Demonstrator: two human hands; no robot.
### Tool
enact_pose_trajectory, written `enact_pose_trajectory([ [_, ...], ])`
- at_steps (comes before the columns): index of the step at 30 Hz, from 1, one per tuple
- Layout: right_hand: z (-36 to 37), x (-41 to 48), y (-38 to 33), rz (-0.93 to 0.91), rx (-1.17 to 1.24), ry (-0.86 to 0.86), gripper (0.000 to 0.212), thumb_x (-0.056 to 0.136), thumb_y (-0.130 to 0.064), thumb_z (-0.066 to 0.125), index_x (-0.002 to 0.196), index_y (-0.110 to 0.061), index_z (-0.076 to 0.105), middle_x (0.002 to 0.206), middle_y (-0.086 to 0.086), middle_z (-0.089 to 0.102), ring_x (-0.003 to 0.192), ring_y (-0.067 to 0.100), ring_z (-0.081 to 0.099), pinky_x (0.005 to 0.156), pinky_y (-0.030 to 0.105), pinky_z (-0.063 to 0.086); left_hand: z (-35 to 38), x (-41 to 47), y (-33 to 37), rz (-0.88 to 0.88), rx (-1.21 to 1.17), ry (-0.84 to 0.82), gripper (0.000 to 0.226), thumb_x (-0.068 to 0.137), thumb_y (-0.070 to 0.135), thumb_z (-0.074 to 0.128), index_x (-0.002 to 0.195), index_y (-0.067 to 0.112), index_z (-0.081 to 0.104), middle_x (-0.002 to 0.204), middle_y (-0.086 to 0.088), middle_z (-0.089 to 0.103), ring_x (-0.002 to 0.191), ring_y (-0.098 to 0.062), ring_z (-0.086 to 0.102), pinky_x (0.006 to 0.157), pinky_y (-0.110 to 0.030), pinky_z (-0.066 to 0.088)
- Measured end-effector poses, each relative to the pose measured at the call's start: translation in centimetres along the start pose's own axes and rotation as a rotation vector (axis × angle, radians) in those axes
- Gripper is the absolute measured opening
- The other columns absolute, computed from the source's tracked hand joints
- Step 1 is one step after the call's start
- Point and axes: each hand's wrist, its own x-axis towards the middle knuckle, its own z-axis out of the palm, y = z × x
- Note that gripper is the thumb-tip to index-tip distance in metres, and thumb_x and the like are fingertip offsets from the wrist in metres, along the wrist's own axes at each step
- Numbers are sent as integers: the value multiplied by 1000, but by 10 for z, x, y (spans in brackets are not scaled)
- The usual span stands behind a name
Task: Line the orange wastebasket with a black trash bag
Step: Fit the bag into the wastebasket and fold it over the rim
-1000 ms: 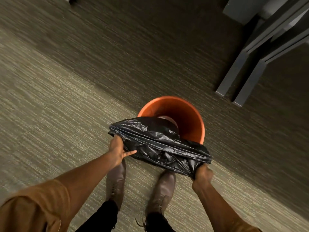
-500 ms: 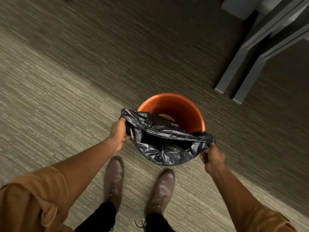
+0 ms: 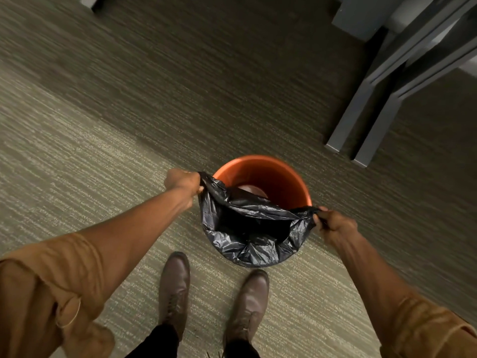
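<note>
You are gripping the bag [image 3: 247,228] mouth with your left hand [image 3: 183,180] and right hand [image 3: 334,223], both closed on its edge. It is hanging over the near side of the basket [image 3: 271,177]; the far rim is showing bare, so you are about halfway.

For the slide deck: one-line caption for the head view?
Both hands, left hand and right hand, stretch a black trash bag open over the orange wastebasket.

Trash bag [image 3: 247,228]: thin black plastic film, glossy, crinkled. Wastebasket [image 3: 278,177]: smooth orange plastic, slight sheen. Floor [image 3: 103,151] around the wastebasket: ribbed matt carpet. Shoes [image 3: 174,285] near it: brown leather, dull.
</note>
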Motion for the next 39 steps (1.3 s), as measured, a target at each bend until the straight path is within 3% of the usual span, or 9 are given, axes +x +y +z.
enact_pose_trajectory([
  [2,-1,3,0,-2,26,8,18,95,8,74,81,-4,72,102,16,78,55,18,74,38,22,55,3,1,6,-97,-225,-37,6,97,-7,71,101,-8,75,103,-19,78,78,-26,79,39,-20,54],
  [5,0,-2,0,-28,73,7,14,93,8,77,82,1,70,98,16,77,68,21,74,42,21,58,6,3,8,-151,-431,-95,15,96,-12,71,110,-15,73,110,-25,78,76,-27,79,47,-23,63],
  [10,3,-18,0,-139,53,-56,14,91,6,80,102,9,73,100,12,77,80,22,75,51,19,62,15,6,13,-74,-450,-142,16,96,-11,73,87,1,69,104,-19,75,88,-27,78,62,-23,68],
  [14,10,-16,-7,-176,-76,4,10,95,1,79,102,4,73,95,14,77,71,23,72,47,22,61,23,12,16,57,-303,-174,13,92,-8,79,87,1,72,102,-19,78,88,-24,79,82,-29,69],
  [18,16,-6,-10,-309,-328,130,8,87,-12,85,83,-12,77,85,11,81,89,36,82,77,50,68,20,16,20,245,15,-198,14,89,0,85,90,13,80,100,-10,84,89,-21,80,86,-35,68],
  [25,23,-10,-24,-453,-457,111,20,93,-2,75,86,-20,78,86,-2,79,77,17,75,64,29,63,17,22,30,179,-43,-180,13,99,0,74,90,10,72,105,-12,77,78,-19,73,50,-20,61],
  [28,26,-11,-31,-284,-148,30,20,94,13,69,86,-5,74,91,5,76,74,17,73,49,19,61,14,25,30,-39,-318,-209,10,103,-7,63,98,-2,70,108,-14,69,83,-22,71,50,-23,63],
  [32,19,-10,-36,-121,98,-32,18,97,15,64,84,3,69,98,16,71,81,27,74,58,28,68,12,28,26,-157,-482,-293,14,103,-11,59,93,-4,68,105,-17,69,90,-26,72,55,-24,66],
  [39,9,-7,-31,-436,-360,-251,21,91,8,76,104,-7,81,99,8,85,93,25,83,76,27,66,19,26,26,121,-184,-287,10,96,-1,77,93,8,74,104,-10,76,103,-24,75,64,-21,66],
])
